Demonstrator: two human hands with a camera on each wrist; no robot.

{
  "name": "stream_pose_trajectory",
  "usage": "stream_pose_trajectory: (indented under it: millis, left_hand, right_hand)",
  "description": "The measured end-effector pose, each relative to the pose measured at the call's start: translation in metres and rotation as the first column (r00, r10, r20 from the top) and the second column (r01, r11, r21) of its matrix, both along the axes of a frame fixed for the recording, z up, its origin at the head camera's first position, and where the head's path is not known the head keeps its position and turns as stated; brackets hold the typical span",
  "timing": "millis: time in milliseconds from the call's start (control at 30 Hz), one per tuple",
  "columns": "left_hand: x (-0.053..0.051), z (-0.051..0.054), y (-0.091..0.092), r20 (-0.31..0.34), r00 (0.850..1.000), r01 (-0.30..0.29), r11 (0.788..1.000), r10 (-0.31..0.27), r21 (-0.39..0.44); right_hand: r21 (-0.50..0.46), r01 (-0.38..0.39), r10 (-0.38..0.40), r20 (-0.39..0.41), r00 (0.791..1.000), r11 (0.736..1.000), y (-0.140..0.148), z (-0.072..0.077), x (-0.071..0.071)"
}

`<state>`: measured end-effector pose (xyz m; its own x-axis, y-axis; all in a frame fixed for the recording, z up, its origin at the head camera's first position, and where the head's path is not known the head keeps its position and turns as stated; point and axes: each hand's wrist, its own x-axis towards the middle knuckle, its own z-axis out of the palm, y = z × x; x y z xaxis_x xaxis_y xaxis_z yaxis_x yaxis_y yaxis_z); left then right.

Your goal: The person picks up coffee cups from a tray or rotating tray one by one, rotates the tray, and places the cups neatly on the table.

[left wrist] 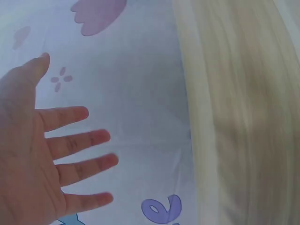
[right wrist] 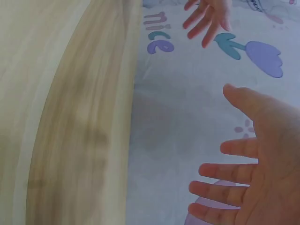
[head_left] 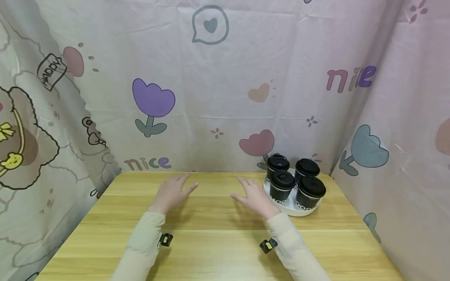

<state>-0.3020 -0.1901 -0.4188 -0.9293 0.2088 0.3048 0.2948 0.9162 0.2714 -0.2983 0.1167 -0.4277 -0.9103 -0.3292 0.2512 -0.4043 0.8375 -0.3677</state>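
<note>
In the head view my left hand hovers over the wooden table, fingers spread and holding nothing. My right hand is held out the same way, just left of a round white tray. On that tray stand several dark paper cups with black lids: a front right cup, a front left cup, a back left cup and a back right cup. Both wrist views show straight, parted fingers and bare palms; no cup appears there.
The light wooden table ends at a printed curtain along its back. More curtain hangs at the left side and the right side. A small black wrist camera sits on the left sleeve, another camera on the right.
</note>
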Motion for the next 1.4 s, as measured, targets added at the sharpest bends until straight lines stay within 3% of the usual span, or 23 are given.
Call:
stream_pose_trajectory:
  millis: [200,467,700,900,1400]
  left_hand:
    - [0.006,0.007,0.011,-0.106,0.993,0.061,0.996,-0.054,0.063]
    - [0.009,0.013,0.029,-0.271,0.957,0.135,0.986,-0.104,0.098]
    - [0.008,0.017,0.046,-0.299,0.946,0.171,0.978,-0.128,0.122]
    - [0.004,0.017,0.059,-0.346,0.927,0.199,0.971,-0.143,0.132]
    - [-0.008,0.014,0.092,-0.288,0.944,0.221,0.956,-0.161,0.192]
  right_hand:
    - [-0.048,0.014,-0.018,-0.074,0.997,0.999,0.006,0.006,0.012]
    - [-0.143,0.030,-0.053,-0.158,0.986,0.989,0.021,0.016,0.027]
    - [-0.211,0.030,-0.080,-0.233,0.969,0.977,0.040,0.021,0.034]
    - [-0.248,0.019,-0.101,-0.323,0.941,0.969,0.059,0.025,0.040]
    - [-0.323,0.090,-0.220,-0.390,0.894,0.942,0.110,0.028,0.045]
